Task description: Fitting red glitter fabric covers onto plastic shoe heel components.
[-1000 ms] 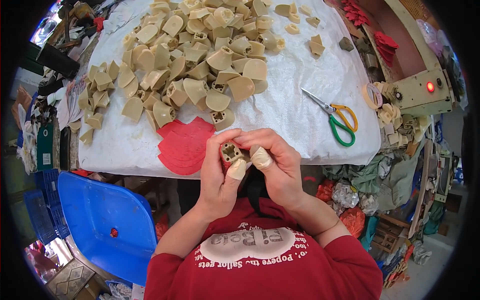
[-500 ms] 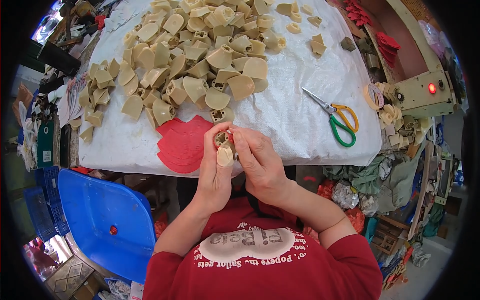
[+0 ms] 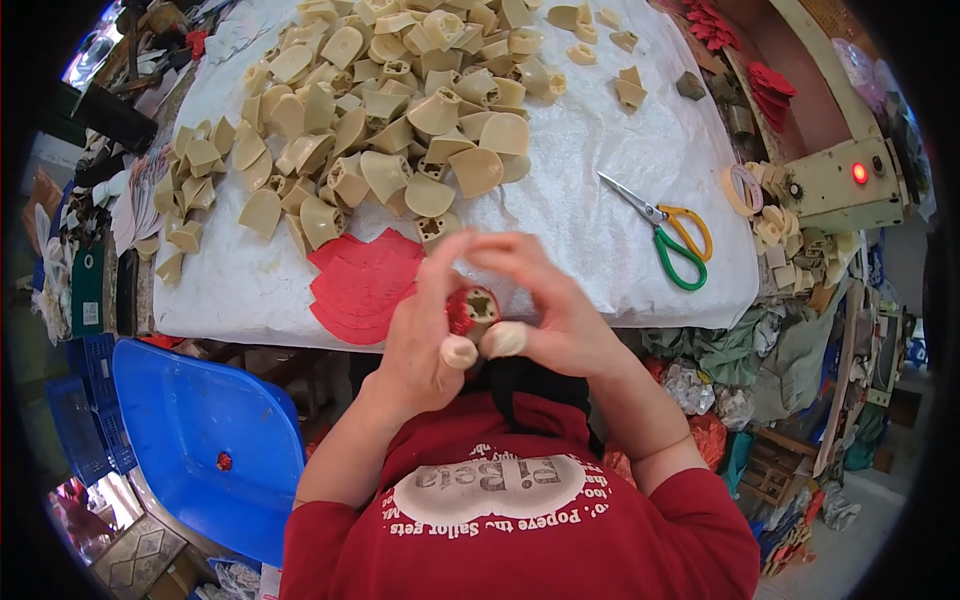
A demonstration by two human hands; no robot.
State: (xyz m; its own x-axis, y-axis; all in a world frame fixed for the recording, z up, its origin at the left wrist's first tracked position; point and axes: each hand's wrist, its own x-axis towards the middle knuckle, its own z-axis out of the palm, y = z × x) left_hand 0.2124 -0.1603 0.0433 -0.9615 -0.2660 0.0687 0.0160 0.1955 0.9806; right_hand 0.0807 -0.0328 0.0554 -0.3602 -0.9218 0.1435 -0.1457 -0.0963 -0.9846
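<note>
Close to my body, just off the table's front edge, I hold a beige plastic shoe heel (image 3: 482, 306) between both hands. Its socketed end faces up, and shiny red covering (image 3: 458, 314) wraps its left side. My left hand (image 3: 415, 340) closes on it from the left. From the other side my right hand (image 3: 565, 315) curls round it, fingers arched over the top and slightly blurred. Both thumbs wear pale finger cots and press near the heel. Left of my hands lies a fanned stack of red cut pieces (image 3: 360, 288). A big pile of bare beige heels (image 3: 390, 130) stands beyond.
Scissors (image 3: 665, 235) with yellow and green handles lie on the white sheet (image 3: 570, 190) to the right. A blue tub (image 3: 205, 420) at lower left holds a small red piece (image 3: 224, 461). A tape roll (image 3: 742, 190) sits near a machine box (image 3: 840, 190) with a lit red lamp.
The heel has moved slightly down and right, with its red side now turned left. My right hand has opened out and arched over it; both thumbs have spread apart.
</note>
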